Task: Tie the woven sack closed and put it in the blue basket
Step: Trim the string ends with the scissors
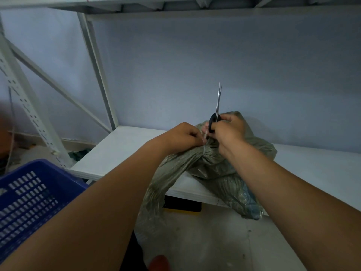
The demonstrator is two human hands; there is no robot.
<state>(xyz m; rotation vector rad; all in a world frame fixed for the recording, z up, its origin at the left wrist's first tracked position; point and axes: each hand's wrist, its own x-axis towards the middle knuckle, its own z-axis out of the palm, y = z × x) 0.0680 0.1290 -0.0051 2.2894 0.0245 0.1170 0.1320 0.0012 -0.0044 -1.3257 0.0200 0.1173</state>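
Olive-green woven plastic sack (214, 169): lies on the front edge of the white shelf board (121, 151), its bulk on the board, one lobe sagging over the edge at right, the gathered mouth trailing off the edge at left toward the floor. Neck bunched tight and bound by a thin pale cord (204, 151); a short end of the cord rises from the binding to the hands. Something bluish shows through the weave low at right; what it is cannot be told.

Left hand (185, 136): curled closed at the neck, fingertips pinching the cord end. How much cord it holds is hidden by the knuckles.

Right hand (230, 130): closed through the black loops of a pair of steel-bladed scissors (217, 108); blades point straight up, nearly together. The lower loop sits just beside the cord end; whether it touches cannot be told.

Blue perforated plastic basket (29, 194): lower left, well apart from the sack, cut off by the frame edge and partly covered by the left forearm.

White metal shelving frame (25, 106): perforated upright and diagonal brace at left; upper shelf cut off at top.

Black and yellow object (181, 207) under the board: mostly hidden, unidentifiable.

Grey concrete floor (214, 241): below.
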